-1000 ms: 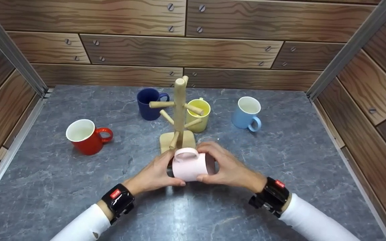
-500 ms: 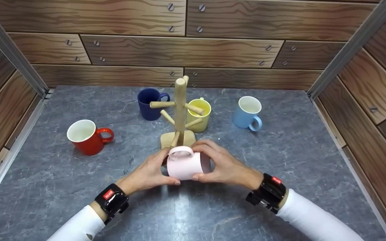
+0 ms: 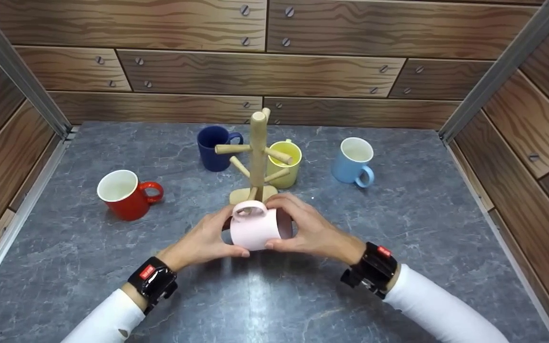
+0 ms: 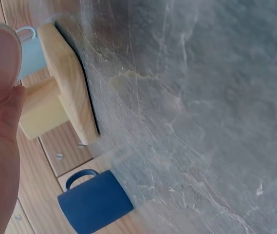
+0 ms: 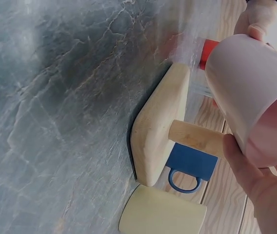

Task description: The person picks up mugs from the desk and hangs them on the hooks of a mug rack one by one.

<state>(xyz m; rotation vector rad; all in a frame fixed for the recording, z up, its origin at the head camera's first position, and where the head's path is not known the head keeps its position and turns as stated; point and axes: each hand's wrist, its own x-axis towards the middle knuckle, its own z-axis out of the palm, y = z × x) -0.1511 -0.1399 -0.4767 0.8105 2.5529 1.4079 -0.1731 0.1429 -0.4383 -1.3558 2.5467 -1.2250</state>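
A pink mug (image 3: 254, 232) lies on its side in the air between both hands, its handle up and its mouth toward the right. My left hand (image 3: 206, 241) grips the bottom end, thumb in front and fingers behind. At the mouth end my right hand (image 3: 309, 233) holds the rim between thumb and fingers. Just behind the mug stands a wooden mug tree (image 3: 257, 157) with several pegs; a low front peg reaches toward the mug's handle. Whether that peg passes through the handle I cannot tell. In the right wrist view the mug (image 5: 250, 83) is above the table, beside the post.
A red mug (image 3: 127, 200) stands at left. Behind the tree are a dark blue mug (image 3: 212, 155) and a yellow mug (image 3: 286, 171); a light blue mug (image 3: 350, 164) stands at right. Wood-patterned walls (image 3: 188, 71) enclose the grey table (image 3: 398, 214).
Both hands have moved the pink mug a little to the left and away from the body, closer to the tree's low front peg. The other mugs stay put.
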